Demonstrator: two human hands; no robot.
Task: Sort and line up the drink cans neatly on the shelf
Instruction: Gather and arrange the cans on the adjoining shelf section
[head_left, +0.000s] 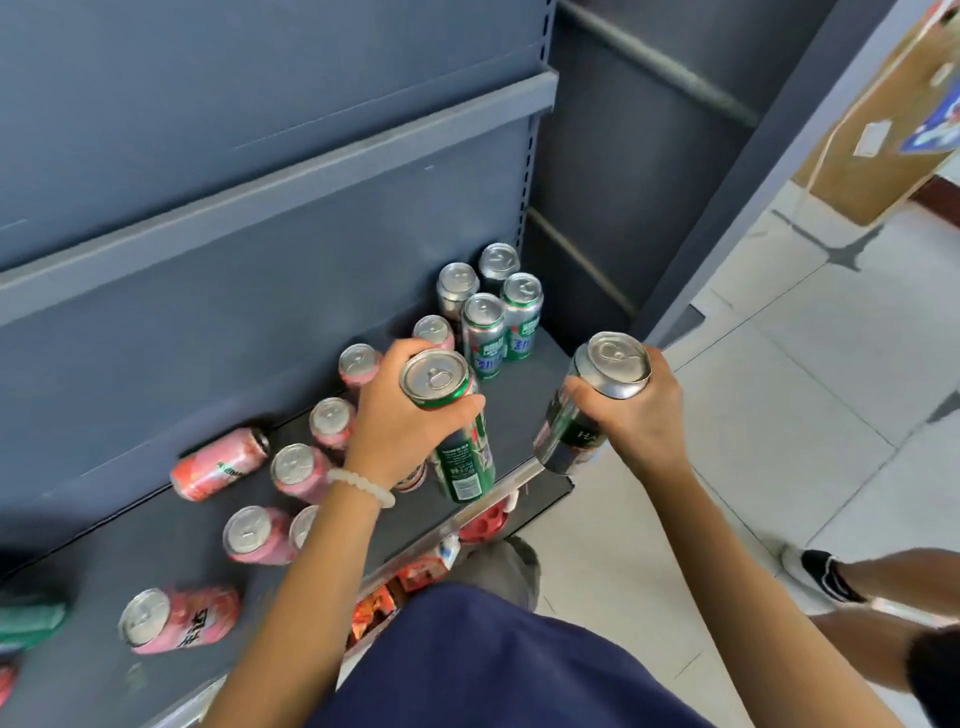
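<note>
My left hand grips a tall green can near its top, above the front of the grey shelf. My right hand grips a dark can held over the shelf's right front corner. Several green and silver cans stand grouped at the shelf's right back corner. Several pink cans stand in a loose row to the left of my left hand. Two pink cans lie on their sides, the far pink can by the back wall and the near pink can at the left front.
A green can lies at the far left edge. Red packets show on the shelf below. An upper shelf lip overhangs. White tiled floor lies to the right, with another person's shoe and a cardboard box.
</note>
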